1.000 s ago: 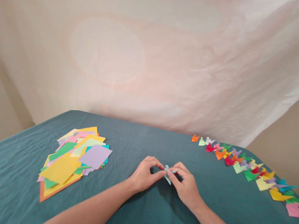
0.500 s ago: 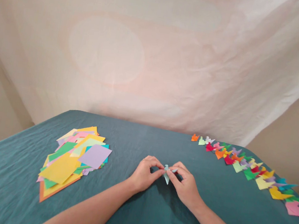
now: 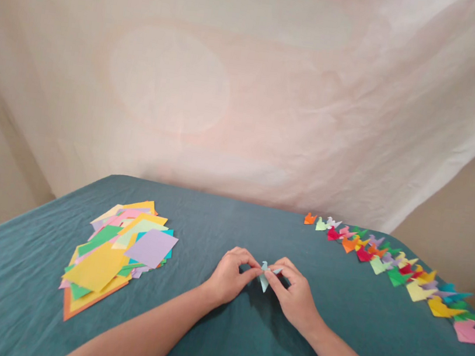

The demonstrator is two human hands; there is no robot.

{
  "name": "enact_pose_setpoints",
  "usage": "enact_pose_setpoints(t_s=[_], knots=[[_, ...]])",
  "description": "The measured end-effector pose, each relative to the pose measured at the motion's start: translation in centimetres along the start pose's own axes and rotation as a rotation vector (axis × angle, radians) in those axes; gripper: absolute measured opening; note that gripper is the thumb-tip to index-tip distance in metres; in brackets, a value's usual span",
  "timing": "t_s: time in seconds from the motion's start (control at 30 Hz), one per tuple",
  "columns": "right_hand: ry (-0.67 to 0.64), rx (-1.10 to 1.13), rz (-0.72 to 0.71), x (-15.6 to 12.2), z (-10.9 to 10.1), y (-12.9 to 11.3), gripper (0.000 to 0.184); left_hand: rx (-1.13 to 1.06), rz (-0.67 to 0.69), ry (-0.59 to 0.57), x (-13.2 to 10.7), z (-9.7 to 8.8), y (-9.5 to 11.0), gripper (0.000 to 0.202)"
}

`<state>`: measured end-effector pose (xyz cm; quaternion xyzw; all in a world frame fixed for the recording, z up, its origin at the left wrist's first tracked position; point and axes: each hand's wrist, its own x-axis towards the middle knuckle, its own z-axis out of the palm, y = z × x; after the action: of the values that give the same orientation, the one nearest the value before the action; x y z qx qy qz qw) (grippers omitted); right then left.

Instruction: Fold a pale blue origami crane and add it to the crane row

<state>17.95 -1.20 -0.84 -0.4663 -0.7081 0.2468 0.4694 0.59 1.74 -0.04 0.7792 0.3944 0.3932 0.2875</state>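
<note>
A small pale-blue origami bird [image 3: 264, 283] is held between both hands just above the cloth, its little head pointing up and a folded point hanging down. My left hand [image 3: 230, 274] pinches its left side between thumb and fingers. On the other side, my right hand [image 3: 294, 295] grips the bird with thumb and forefinger, and a pale tip sticks out between those fingers. The fingertips cover part of the paper.
Loose coloured paper squares [image 3: 97, 264] lie in a spread pile on the left of the teal tablecloth [image 3: 214, 216]. Several folded paper birds [image 3: 379, 265] stand in slanting rows along the right side. A pale fabric backdrop [image 3: 250, 85] hangs behind the table.
Almost nothing differs. The lower point of the pale-blue bird has shifted very slightly to the left, and both hands keep their pinch on it.
</note>
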Motion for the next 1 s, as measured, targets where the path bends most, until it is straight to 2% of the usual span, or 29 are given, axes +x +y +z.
enact_pose_setpoints(t_s=[0.27,0.47,0.8,1.0], knots=[[-0.006,-0.001,-0.005,0.02,-0.05,-0.23,0.020,0.103,0.057,-0.011,-0.12,-0.11,0.05,0.009],[-0.058,-0.001,-0.022,0.08,-0.06,-0.23,0.020,0.149,0.088,-0.019,-0.36,-0.03,0.04,0.008],[-0.042,0.012,-0.017,0.21,-0.41,0.08,0.018,-0.019,0.051,-0.032,0.02,-0.41,0.24,0.025],[-0.044,0.024,-0.034,0.19,-0.30,0.06,0.016,0.000,0.055,-0.007,-0.09,-0.04,0.07,0.010]])
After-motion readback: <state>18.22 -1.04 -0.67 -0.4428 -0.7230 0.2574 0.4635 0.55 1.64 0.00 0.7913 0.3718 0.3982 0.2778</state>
